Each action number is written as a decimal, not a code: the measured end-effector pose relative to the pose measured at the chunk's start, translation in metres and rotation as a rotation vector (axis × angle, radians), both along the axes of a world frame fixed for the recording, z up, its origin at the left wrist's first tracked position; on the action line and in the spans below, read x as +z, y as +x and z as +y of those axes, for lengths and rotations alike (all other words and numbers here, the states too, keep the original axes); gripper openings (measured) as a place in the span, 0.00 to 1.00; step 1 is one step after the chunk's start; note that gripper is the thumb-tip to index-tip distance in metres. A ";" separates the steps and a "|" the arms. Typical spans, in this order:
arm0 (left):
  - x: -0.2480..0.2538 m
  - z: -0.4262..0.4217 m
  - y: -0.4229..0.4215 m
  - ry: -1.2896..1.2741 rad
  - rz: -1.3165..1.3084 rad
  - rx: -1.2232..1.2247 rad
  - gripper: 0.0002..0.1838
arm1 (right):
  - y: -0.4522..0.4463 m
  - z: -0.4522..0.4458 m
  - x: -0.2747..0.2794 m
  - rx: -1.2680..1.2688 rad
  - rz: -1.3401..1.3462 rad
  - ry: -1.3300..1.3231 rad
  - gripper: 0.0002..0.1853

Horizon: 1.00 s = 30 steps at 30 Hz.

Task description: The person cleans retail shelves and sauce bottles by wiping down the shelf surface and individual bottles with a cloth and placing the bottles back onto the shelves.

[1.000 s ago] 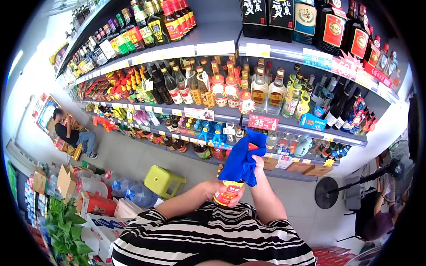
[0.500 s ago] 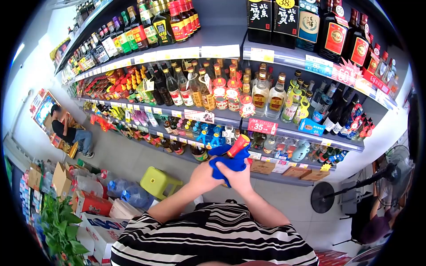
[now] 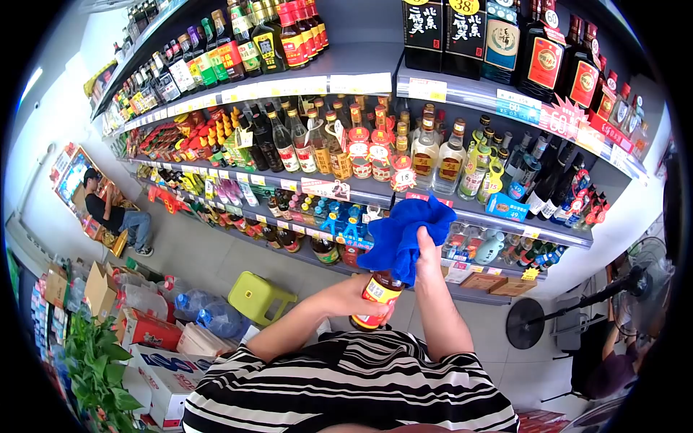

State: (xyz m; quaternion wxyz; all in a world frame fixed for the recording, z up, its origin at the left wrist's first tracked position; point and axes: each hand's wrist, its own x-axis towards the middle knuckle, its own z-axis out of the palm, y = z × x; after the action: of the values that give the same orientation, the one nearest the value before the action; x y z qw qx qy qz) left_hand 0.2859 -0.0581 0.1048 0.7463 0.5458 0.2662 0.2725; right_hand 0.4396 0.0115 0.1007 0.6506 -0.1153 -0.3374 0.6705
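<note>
Evidently, bottle [image 3: 367,320] clasped in left hand [image 3: 351,296], likely heavy, slippery, best held round label [image 3: 382,291]; soft blue cloth [image 3: 406,229] bunched by right hand [image 3: 428,258], beyond left.

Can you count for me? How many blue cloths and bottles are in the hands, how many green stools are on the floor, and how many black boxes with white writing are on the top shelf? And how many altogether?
Blue cloth: 1
Held bottle: 1
Green stool: 1
Black boxes with white writing: 2
Total: 5
</note>
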 end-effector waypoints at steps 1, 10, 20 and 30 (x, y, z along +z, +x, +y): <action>-0.002 -0.002 0.001 -0.141 -0.106 -0.076 0.18 | 0.000 0.001 -0.002 -0.011 0.023 -0.073 0.29; 0.002 0.005 0.004 -0.275 -0.048 0.148 0.17 | -0.019 0.010 0.013 -0.521 -0.277 -0.211 0.11; 0.012 0.013 -0.026 -0.057 0.147 0.246 0.16 | -0.009 -0.010 0.008 0.367 -0.357 -0.085 0.19; 0.014 0.005 -0.008 0.576 0.788 0.599 0.21 | -0.029 -0.033 -0.012 0.098 -0.386 -0.070 0.18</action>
State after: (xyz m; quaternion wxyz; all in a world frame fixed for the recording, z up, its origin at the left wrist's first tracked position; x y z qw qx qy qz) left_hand 0.2784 -0.0529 0.1185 0.3024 0.6882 0.5823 0.3096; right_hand 0.4109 -0.0219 0.0888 0.5361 -0.2475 -0.4377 0.6780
